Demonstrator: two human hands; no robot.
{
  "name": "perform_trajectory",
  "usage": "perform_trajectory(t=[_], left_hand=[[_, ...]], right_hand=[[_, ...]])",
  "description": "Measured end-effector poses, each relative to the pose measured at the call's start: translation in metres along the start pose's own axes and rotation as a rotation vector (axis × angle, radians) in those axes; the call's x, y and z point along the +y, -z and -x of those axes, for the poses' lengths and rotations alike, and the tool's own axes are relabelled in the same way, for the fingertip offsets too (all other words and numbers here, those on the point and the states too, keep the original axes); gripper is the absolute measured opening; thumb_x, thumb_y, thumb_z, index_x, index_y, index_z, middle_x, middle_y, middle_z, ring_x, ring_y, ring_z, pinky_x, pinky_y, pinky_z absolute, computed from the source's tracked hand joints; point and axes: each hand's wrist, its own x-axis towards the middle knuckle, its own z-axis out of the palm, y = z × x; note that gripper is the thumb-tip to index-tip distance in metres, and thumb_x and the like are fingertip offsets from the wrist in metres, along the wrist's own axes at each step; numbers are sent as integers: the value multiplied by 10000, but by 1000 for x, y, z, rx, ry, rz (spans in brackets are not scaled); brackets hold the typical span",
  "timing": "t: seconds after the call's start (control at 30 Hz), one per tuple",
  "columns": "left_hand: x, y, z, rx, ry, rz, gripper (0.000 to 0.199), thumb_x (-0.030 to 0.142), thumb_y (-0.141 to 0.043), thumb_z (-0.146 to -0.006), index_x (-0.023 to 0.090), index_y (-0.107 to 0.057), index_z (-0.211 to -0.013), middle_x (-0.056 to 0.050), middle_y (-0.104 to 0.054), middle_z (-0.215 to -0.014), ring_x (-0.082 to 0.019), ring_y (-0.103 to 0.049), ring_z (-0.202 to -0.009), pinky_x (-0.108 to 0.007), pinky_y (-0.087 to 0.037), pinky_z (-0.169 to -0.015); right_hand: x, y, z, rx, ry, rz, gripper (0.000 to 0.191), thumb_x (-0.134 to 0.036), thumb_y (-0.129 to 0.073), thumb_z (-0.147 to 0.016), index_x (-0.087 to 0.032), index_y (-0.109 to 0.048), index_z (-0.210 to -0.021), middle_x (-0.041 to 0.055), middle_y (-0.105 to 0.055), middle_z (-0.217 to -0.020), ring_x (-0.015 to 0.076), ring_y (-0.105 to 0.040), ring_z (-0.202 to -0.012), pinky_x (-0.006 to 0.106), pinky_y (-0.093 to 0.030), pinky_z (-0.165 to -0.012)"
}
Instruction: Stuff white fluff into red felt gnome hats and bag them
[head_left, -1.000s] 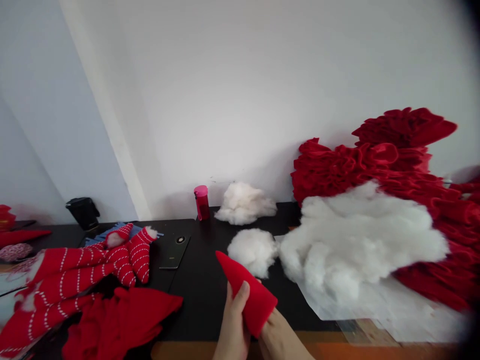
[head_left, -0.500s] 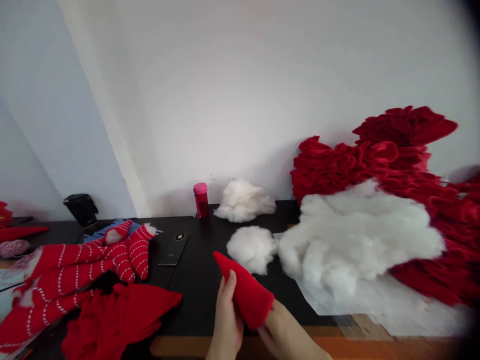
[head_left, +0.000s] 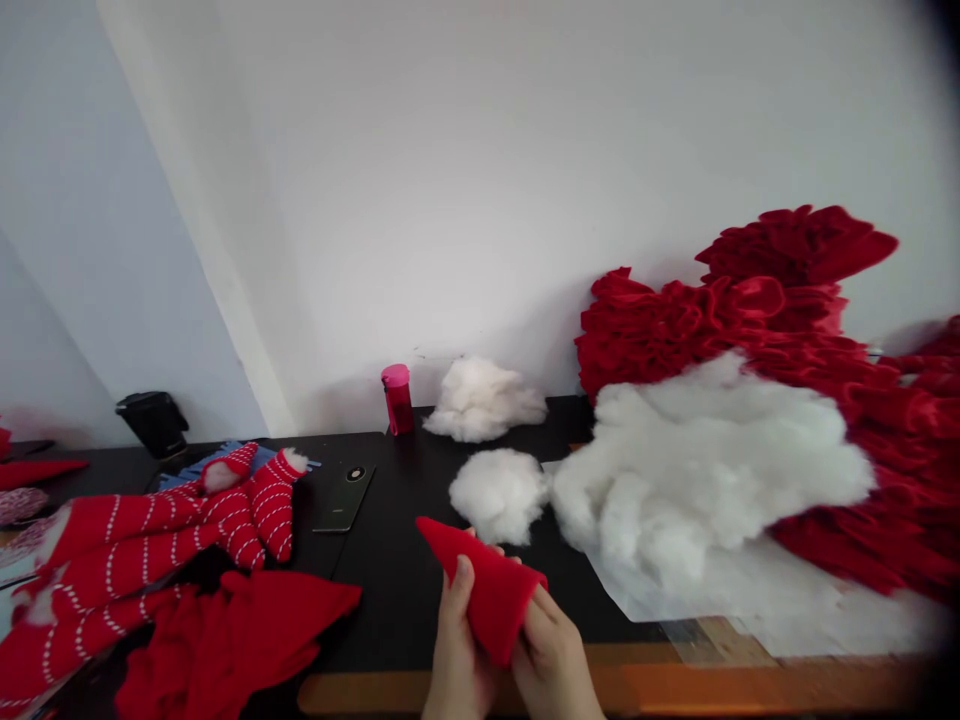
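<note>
A red felt cone [head_left: 487, 585] lies across my two hands, low in the view, with its point aimed up and left. My left hand [head_left: 459, 640] is shut on its left side, and my right hand [head_left: 551, 660] grips its wide open end. The inside of the cone is hidden. Just above the point sits a small wad of white polyester stuffing [head_left: 499, 495]. To the right is a much larger mass of the same stuffing [head_left: 705, 480], a short way from my right hand.
The black table [head_left: 390, 600] holds red-and-white striped knitted stockings [head_left: 150, 540], loose red fabric [head_left: 232, 640], a black phone [head_left: 345, 497], a pink-capped bottle [head_left: 397, 400] and another stuffing wad [head_left: 480, 400]. Ruffled red felt [head_left: 720, 330] heaps at right against the wall.
The cone's point has swung left and lower, and my hands have turned it. My right hand has come in closer to my left. The whole scene has shifted slightly left in view.
</note>
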Motion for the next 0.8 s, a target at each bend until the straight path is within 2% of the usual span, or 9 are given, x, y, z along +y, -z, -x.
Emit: perform_trajectory(t=[0.1, 0.17, 0.2, 0.3, 0.37, 0.47, 0.57, 0.67, 0.8], left_hand=[[12, -3, -3, 67, 23, 87, 327, 393, -540, -865, 170, -598, -1096, -109, -716, -900, -213, -691, -763, -346, -534, -735], [16, -6, -5, 94, 37, 127, 299, 397, -508, -879, 163, -627, -1023, -111, -718, -873, -236, -692, -770, -375, -533, -739], [16, -7, -6, 93, 57, 136, 303, 400, -508, -877, 158, -633, -1008, -115, -718, -868, -246, -692, -777, -393, -530, -754], [10, -7, -5, 61, 165, 69, 355, 426, -561, -840, 119, -630, -1004, -138, -710, -880, -257, -685, -793, -405, -516, -798], [6, -4, -2, 44, 151, -58, 415, 458, -593, -813, 118, -600, -1052, -134, -698, -916, -249, -675, -823, -377, -512, -797], [3, 2, 2, 9, -88, -303, 493, 480, -651, -760, 207, -515, -1148, -75, -666, -981, -228, -648, -886, -327, -503, -755], [3, 8, 6, -30, -298, -629, 479, 362, -736, -683, 216, -526, -1088, -58, -637, -1020, -227, -614, -930, -308, -475, -776], [2, 14, 5, 70, -481, -926, 297, 208, -659, -686, 204, -575, -970, -51, -640, -958, -226, -599, -893, -303, -450, -772], [3, 21, -1, 182, -822, -1146, 212, 80, -569, -630, 231, -583, -779, -9, -609, -744, -206, -557, -722, -284, -406, -689]], right_hand=[[-2, 8, 3, 60, -186, -102, 334, -87, -518, -823, -251, -599, -1101, 82, -601, -1110, 216, -617, -1013, 307, -537, -859], [-1, 9, 6, 143, -330, -180, 334, -129, -593, -777, -254, -588, -1088, 80, -583, -1119, 237, -591, -1037, 355, -514, -885], [0, 9, 6, 145, -430, -272, 375, -134, -603, -752, -250, -570, -1107, 81, -587, -1126, 244, -590, -1037, 365, -512, -877], [5, 4, 4, 52, -748, -643, 459, -98, -534, -655, -214, -542, -1099, 64, -652, -1036, 226, -636, -911, 317, -531, -758], [8, 3, -1, 38, -862, -739, 430, -93, -500, -593, -196, -560, -1006, 23, -670, -869, 186, -628, -731, 256, -505, -627], [10, 5, -8, 94, -906, -685, 353, -102, -506, -565, -187, -562, -903, -22, -617, -713, 133, -527, -563, 207, -411, -500], [8, 5, -10, 84, -909, -706, 277, -139, -549, -608, -189, -552, -881, -18, -610, -733, 140, -528, -601, 214, -420, -530], [4, -2, -4, 98, -852, -686, 212, -187, -592, -655, -188, -552, -863, 0, -612, -776, 163, -554, -674, 233, -449, -593], [8, -8, 4, 150, -718, -511, 155, -134, -517, -649, -196, -542, -789, -16, -567, -692, 149, -507, -596, 225, -402, -531]])
